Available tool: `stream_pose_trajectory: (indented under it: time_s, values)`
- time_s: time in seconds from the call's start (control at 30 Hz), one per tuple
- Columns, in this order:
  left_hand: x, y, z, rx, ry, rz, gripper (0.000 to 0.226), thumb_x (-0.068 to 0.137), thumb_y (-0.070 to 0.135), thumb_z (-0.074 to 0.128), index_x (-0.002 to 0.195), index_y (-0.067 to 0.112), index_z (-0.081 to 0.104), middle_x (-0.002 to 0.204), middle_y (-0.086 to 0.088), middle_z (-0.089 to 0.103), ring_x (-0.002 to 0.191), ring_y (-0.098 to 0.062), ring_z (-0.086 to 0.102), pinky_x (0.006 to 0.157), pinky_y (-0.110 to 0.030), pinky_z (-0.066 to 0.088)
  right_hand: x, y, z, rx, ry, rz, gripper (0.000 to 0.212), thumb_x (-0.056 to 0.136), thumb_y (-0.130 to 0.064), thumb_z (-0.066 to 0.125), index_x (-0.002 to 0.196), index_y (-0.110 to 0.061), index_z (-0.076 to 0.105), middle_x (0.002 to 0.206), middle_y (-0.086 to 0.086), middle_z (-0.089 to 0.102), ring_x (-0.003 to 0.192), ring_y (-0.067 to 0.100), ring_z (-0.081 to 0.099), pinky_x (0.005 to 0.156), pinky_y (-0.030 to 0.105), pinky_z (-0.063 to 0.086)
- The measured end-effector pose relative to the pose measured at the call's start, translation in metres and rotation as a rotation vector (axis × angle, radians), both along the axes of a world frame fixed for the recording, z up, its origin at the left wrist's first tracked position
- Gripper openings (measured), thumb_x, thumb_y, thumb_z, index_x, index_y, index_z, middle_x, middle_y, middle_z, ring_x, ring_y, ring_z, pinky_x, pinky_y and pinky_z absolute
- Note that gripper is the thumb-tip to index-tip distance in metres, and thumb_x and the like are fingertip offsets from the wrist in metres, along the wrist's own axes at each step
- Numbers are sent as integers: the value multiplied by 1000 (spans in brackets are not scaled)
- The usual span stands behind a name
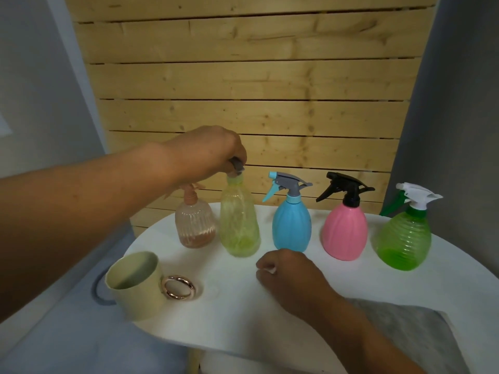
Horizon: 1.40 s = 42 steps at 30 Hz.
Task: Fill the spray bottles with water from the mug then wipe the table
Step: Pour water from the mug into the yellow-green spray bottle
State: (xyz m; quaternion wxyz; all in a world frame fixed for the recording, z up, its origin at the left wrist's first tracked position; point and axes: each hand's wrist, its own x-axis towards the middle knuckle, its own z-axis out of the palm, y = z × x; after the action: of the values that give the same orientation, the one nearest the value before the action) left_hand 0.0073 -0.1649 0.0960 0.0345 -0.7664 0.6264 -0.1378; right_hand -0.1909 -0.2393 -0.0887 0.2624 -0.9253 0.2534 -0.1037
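Several spray bottles stand in a row on the white table [229,306]: a peach one [195,225], a yellow-green one [239,225], a blue one [292,225], a pink one [345,230] and a green one [403,238]. My left hand [208,152] grips the grey spray head [237,166] on top of the yellow-green bottle. My right hand [289,273] rests on the table in front of the blue bottle, fingers loosely curled and holding nothing. A pale green mug [137,287] with a rose-gold ring handle stands at the near left edge.
A grey cloth [405,327] lies on the table at the near right, under my right forearm. A wooden slat wall [243,90] rises right behind the bottles. The table's rounded edge runs close to the mug.
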Motion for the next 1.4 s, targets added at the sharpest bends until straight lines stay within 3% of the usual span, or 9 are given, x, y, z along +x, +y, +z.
stream_pose_trajectory:
  time_s: [0.23, 0.43, 0.6, 0.77, 0.83, 0.97, 1.07, 1.3, 1.4]
  values:
    - [-43, 37, 18, 48, 31, 38, 9, 96, 21, 69, 104, 19, 73, 109, 0, 61, 77, -10, 61, 55, -26, 50, -2, 16, 55, 0, -178, -198, 27, 99, -32, 57, 125, -29, 66, 114, -9, 67, 102, 13, 61, 86, 32, 53]
    - [-90, 78, 25, 31, -18, 62, 11, 100, 24, 64, 104, 17, 71, 107, -2, 60, 74, -13, 55, 57, -27, 39, -12, 52, 103, 277, -302, -26, 63, 86, -34, 70, 145, -36, 47, 131, -12, 55, 115, 10, 57, 94, 31, 50]
    - [-130, 129, 8, -10, -90, 39, 12, 100, 29, 64, 111, 29, 70, 99, 10, 52, 90, -17, 61, 66, -32, 48, -18, 99, 110, 327, -371, -18, 31, 74, -54, 76, 90, -31, 65, 88, -12, 69, 80, 11, 62, 72, 35, 53]
    - [-153, 195, -23, -292, 260, 42, 56, 91, 34, 76, 141, 39, 50, 134, 22, 47, 103, -10, 58, 83, -35, 53, -39, 138, 86, 368, -427, 72, 24, 84, -43, 75, 78, -22, 66, 65, -10, 61, 58, 5, 46, 59, 28, 42]
    - [-166, 227, -41, -463, 435, 107, 70, 82, 49, 83, 137, 49, 40, 124, 36, 40, 98, -1, 55, 81, -27, 51, -50, 150, 78, 413, -419, 90, 31, 85, -43, 76, 86, -13, 69, 67, -7, 63, 60, 6, 46, 61, 31, 43]
    - [-189, 277, -109, -695, 796, 302, 91, 54, 70, 88, 123, 54, 31, 124, 35, 41, 115, 7, 50, 91, -21, 47, -67, 174, 62, 557, -454, 114, 40, 77, -50, 82, 91, -14, 75, 87, 8, 76, 84, 32, 69, 83, 48, 56]
    - [-203, 292, -159, -636, 1067, 388, 109, 44, 71, 93, 128, 55, 25, 135, 31, 35, 131, 6, 40, 100, -15, 37, -75, 194, 55, 656, -463, 115, 31, 79, -42, 86, 94, -16, 78, 87, 3, 78, 83, 23, 74, 83, 44, 60]
    - [-222, 293, -199, -654, 1261, 433, 96, 55, 40, 100, 122, 57, 33, 123, 19, 58, 106, 8, 62, 82, -14, 52, -84, 223, 49, 780, -472, 140, 32, 79, -32, 87, 102, -13, 76, 91, 9, 78, 86, 28, 76, 86, 49, 61]
    - [-215, 301, -202, -588, 1245, 430, 89, 60, 40, 98, 120, 55, 35, 124, 21, 55, 110, 0, 61, 81, -18, 54, -87, 217, 45, 706, -491, 75, 44, 71, -28, 93, 108, -19, 70, 96, 1, 76, 89, 19, 73, 78, 34, 63]
